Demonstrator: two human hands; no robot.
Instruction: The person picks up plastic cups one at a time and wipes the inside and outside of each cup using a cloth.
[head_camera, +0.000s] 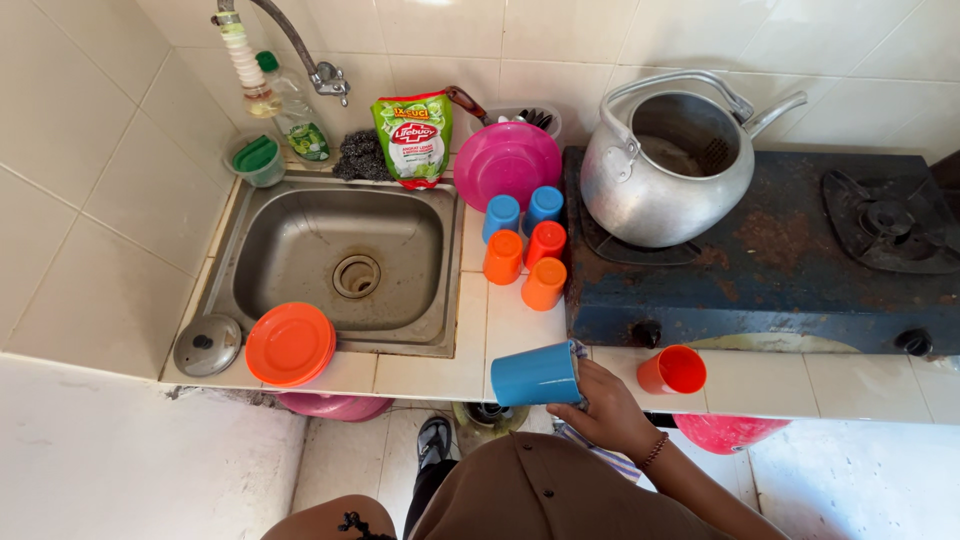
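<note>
Low in the middle of the frame, the right hand (600, 405) is wrapped around a blue plastic cup (536, 375), tipped on its side with the mouth pointing left, held just above the front edge of the tiled counter (760, 385). A striped cloth (590, 448) peeks out beneath the hand. The left hand is out of shot. Just right of the hand, an orange cup (672, 370) lies on its side on the counter, mouth toward the camera. Up from the held cup, five upturned cups (524, 240) cluster together, two blue behind, three orange in front. Behind them sits a pink bowl (506, 160). To the right, a dented metal kettle (665, 165) rests on a rusty blue two-burner stove (790, 260). Swinging left, the steel sink (345, 260) holds the centre-left, with a stack of orange plates (290, 343) on its front rim and a small metal lid (207, 345) beside them. In the upper left, a tap (300, 45), a green soap pouch (414, 138) and a dark scouring pad (360, 157).
</note>
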